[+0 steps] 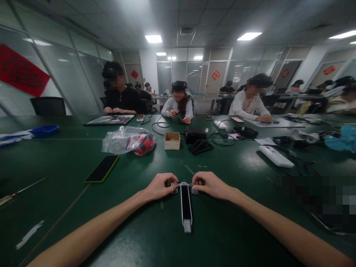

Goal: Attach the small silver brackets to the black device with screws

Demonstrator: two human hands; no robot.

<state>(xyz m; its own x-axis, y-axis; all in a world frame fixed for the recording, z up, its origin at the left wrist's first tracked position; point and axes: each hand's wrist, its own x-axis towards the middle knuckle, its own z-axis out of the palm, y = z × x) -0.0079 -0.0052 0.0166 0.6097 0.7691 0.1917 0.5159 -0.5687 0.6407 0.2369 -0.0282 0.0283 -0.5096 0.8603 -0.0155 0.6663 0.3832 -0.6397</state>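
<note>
A long, narrow device with a white frame and a dark middle (186, 205) lies on the green table, its pale grey end towards me. At its far end, my left hand (162, 186) pinches a small grey metal-looking piece (174, 188) on the left side. On the right side, my right hand (210, 184) has its fingers closed on a similar small grey piece (194, 189). A thin bar seems to run between the two pieces across the device's far end. The fingers partly hide both pieces, and their exact kind cannot be made out.
To the left lie a phone with a green edge (102, 168) and a screwdriver (16, 194). Ahead are a plastic bag (128, 141), a small open box (172, 141) and a black box (195, 135). A white device (275, 156) and cables lie right. Several people sit across the table.
</note>
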